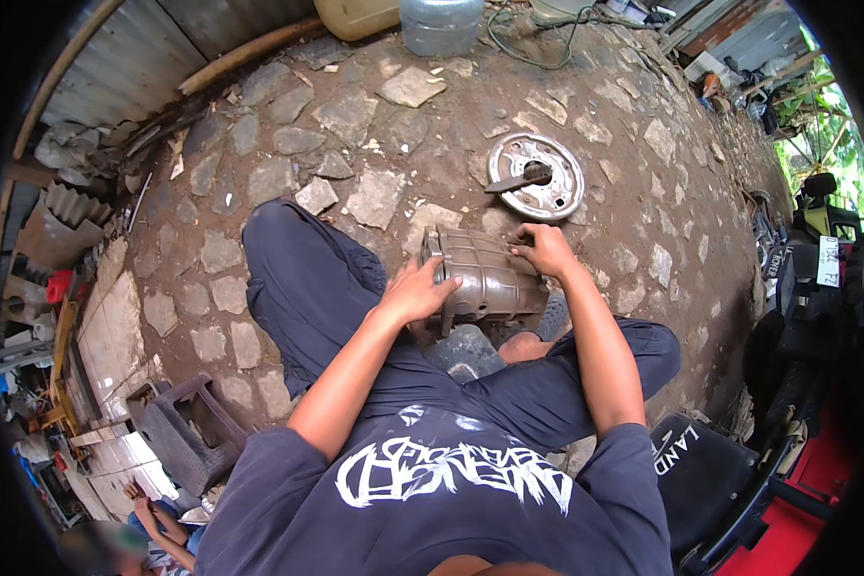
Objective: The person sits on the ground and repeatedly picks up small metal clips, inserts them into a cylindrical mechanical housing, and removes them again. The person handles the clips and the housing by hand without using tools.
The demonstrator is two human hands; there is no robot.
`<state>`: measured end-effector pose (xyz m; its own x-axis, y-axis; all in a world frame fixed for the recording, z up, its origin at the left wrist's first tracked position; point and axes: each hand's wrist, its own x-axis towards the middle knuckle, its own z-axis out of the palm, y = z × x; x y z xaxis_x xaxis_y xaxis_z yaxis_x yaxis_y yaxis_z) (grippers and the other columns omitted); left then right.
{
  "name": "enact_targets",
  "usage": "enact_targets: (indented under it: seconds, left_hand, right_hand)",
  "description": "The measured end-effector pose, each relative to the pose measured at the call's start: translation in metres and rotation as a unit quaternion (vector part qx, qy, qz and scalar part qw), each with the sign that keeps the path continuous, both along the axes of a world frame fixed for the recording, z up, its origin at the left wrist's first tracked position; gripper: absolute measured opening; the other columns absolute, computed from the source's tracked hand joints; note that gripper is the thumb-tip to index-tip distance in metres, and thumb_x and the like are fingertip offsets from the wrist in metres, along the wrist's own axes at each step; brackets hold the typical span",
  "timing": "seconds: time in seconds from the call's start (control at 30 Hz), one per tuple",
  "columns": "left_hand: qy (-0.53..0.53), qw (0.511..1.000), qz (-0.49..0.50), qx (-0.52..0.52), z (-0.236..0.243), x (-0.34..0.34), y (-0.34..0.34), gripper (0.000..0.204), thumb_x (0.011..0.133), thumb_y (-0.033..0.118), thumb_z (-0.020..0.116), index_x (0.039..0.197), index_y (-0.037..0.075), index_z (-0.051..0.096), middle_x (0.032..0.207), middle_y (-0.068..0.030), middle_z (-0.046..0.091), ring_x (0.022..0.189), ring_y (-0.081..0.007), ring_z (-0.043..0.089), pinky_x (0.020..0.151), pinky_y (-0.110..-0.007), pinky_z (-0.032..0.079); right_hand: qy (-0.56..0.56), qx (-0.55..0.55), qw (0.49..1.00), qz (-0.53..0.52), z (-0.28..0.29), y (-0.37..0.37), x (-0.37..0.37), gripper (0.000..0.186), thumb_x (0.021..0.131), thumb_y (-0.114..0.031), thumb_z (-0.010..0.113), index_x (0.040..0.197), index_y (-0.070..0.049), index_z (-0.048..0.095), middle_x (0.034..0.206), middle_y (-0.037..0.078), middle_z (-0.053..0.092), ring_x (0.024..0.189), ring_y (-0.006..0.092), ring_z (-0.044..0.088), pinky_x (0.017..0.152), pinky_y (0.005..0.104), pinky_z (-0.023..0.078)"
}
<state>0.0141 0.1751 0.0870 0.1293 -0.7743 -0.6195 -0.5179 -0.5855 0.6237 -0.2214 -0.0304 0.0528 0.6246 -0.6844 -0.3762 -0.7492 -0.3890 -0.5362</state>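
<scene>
A brown-grey ribbed metal housing, like a gearbox casing (490, 278), lies on its side between my bent legs. My left hand (418, 291) grips its left end, thumb lying along the top and fingers over the flanged edge. At the far right part of the same housing, my right hand (544, 252) holds on with bent fingers; some fingertips are hidden. Just beyond it, a round metal disc with holes (564, 182) lies on the ground, and a flat dark metal bar (516, 182) rests across its middle.
Uneven stone paving (374, 197) spreads around me. A dark plastic frame (197, 432) stands at my left, with another person's arm (168, 528) behind it. A motor vehicle with a red panel (787, 518) is close on my right. A clear plastic container (440, 24) stands at the back.
</scene>
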Motion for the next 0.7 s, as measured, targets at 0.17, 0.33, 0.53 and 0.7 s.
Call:
enact_targets:
  seconds: [0.17,0.33,0.53,0.7]
  left_hand:
    - [0.014,0.989,0.143,-0.019,-0.04,-0.031,0.009,0.086,0.098,0.061,0.055,0.16,0.007,0.028,0.149,-0.0385,0.046,0.141,-0.0511,0.046,0.119,-0.056,0.033]
    - [0.07,0.957,0.275,-0.058,-0.076,-0.037,-0.011,0.076,0.104,0.057,0.046,0.155,0.005,0.024,0.133,-0.0431,0.057,0.129,-0.0544,0.056,0.113,-0.053,0.039]
    - [0.093,0.923,0.373,0.0,-0.139,-0.03,-0.031,0.059,0.107,0.051,0.039,0.148,0.009,0.044,0.141,-0.0276,0.059,0.133,-0.0473,0.054,0.112,-0.05,0.041]
    - [0.085,0.917,0.385,0.055,-0.125,-0.04,-0.039,0.053,0.108,0.049,0.037,0.15,0.018,0.042,0.147,-0.0251,0.054,0.133,-0.0453,0.054,0.111,-0.054,0.04]
  right_hand:
    - [-0.043,0.078,0.996,-0.003,-0.026,0.02,0.016,0.032,0.079,-0.03,0.086,0.105,-0.011,0.081,0.108,0.018,0.077,0.103,0.0351,0.074,0.092,0.045,0.056]
    - [0.006,0.082,0.997,-0.015,-0.028,0.021,0.036,0.033,0.078,-0.03,0.089,0.105,-0.013,0.082,0.104,0.014,0.079,0.098,0.0282,0.075,0.09,0.0395,0.056]
    - [0.053,0.101,0.993,-0.033,-0.032,0.012,0.044,0.033,0.076,-0.029,0.092,0.103,-0.012,0.083,0.095,0.011,0.081,0.087,0.0204,0.076,0.083,0.035,0.057]
    - [0.088,0.026,0.995,-0.049,-0.031,0.016,0.056,0.035,0.076,-0.032,0.091,0.104,-0.012,0.083,0.096,0.015,0.08,0.089,0.0267,0.077,0.086,0.0382,0.058]
